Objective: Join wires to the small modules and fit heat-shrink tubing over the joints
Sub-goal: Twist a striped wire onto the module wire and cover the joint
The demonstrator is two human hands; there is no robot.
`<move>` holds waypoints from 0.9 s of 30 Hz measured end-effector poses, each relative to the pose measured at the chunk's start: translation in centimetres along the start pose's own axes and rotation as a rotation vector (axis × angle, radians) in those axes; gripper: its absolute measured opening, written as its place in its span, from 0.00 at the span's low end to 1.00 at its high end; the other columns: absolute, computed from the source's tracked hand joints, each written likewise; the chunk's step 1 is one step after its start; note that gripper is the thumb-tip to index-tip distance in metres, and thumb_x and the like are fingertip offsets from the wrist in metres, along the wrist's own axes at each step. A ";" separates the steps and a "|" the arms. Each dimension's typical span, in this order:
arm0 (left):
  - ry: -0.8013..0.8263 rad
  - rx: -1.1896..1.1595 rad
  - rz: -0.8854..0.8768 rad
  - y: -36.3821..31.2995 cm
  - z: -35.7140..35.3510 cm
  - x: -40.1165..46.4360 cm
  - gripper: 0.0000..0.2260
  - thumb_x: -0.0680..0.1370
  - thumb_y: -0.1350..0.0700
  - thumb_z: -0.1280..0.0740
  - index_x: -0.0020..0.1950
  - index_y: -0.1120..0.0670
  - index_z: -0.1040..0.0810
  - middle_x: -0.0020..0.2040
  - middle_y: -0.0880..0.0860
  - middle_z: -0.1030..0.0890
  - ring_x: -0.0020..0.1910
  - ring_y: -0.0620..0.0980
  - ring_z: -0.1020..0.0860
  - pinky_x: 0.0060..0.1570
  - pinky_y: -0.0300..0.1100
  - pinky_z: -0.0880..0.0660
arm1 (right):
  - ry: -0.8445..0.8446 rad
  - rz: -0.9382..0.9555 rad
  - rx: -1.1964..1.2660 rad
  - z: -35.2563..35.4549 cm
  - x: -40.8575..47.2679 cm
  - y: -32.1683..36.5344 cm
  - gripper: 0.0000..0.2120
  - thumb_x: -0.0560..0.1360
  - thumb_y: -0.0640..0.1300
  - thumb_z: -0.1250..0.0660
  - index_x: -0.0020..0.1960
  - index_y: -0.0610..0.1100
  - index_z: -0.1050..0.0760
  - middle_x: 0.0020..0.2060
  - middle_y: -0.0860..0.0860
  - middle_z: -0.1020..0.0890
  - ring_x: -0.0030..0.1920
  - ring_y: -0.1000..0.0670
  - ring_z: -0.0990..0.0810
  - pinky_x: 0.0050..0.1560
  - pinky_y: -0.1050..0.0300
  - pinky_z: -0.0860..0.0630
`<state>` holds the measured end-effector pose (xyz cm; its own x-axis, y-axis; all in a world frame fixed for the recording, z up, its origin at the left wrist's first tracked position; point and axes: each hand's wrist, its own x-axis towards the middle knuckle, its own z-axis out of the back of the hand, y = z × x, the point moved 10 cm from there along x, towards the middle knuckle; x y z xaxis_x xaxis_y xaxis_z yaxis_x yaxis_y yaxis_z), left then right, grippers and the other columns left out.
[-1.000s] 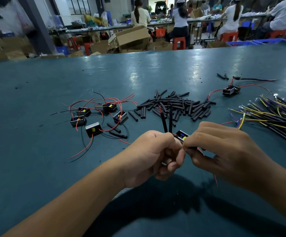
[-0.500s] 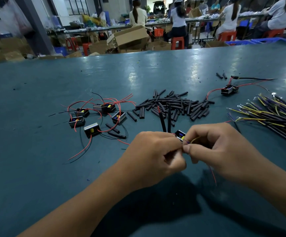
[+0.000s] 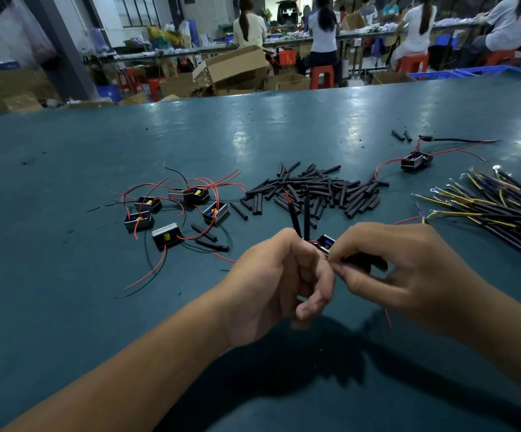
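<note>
Pinching a wire beside the small module (image 3: pixel 327 243), my right hand (image 3: pixel 409 269) meets my curled left hand (image 3: pixel 279 285), which holds the module; tubing pile (image 3: pixel 315 188) at twelve o'clock on the bench (image 3: pixel 65 275).

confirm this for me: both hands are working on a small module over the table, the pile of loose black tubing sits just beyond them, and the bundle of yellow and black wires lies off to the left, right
Not quite. The bundle of yellow and black wires lies to the right, as the head view shows; the cluster of modules with red leads is on the left. The rest holds: both hands work a small module, tubing pile beyond.
</note>
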<state>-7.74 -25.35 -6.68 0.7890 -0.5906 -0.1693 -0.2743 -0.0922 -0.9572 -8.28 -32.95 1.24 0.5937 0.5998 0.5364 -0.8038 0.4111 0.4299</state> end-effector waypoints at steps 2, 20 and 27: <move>0.056 -0.059 0.050 0.7 -0.4 0.0 0.18 0.73 0.49 0.46 0.30 0.57 0.24 0.25 0.53 0.30 0.24 0.48 0.35 0.27 0.38 0.35 | -0.004 0.104 -0.084 -0.2 0.0 0.9 0.03 0.76 0.40 0.32 0.44 0.43 0.20 0.36 0.57 0.27 0.36 0.57 0.29 0.40 0.66 0.31; -0.076 0.123 0.038 0.0 0.5 -0.2 0.11 0.69 0.55 0.41 0.28 0.55 0.27 0.25 0.52 0.31 0.24 0.47 0.37 0.27 0.37 0.40 | 0.023 0.278 -0.302 -0.6 -0.3 2.3 0.09 0.79 0.37 0.36 0.42 0.38 0.20 0.35 0.48 0.23 0.35 0.45 0.29 0.36 0.54 0.29; -0.197 0.672 -0.306 -3.9 0.8 -0.9 0.12 0.73 0.61 0.39 0.31 0.54 0.21 0.26 0.53 0.27 0.26 0.48 0.33 0.27 0.44 0.38 | 0.035 -0.011 -0.064 -0.3 -0.1 0.0 0.04 0.74 0.44 0.32 0.41 0.47 0.20 0.30 0.56 0.25 0.31 0.57 0.30 0.33 0.64 0.33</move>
<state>-6.96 -23.79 -2.94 0.8768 -0.4575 0.1480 0.3159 0.3160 -0.8946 -8.37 -32.80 1.01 0.6016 0.6185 0.5055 -0.7988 0.4599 0.3879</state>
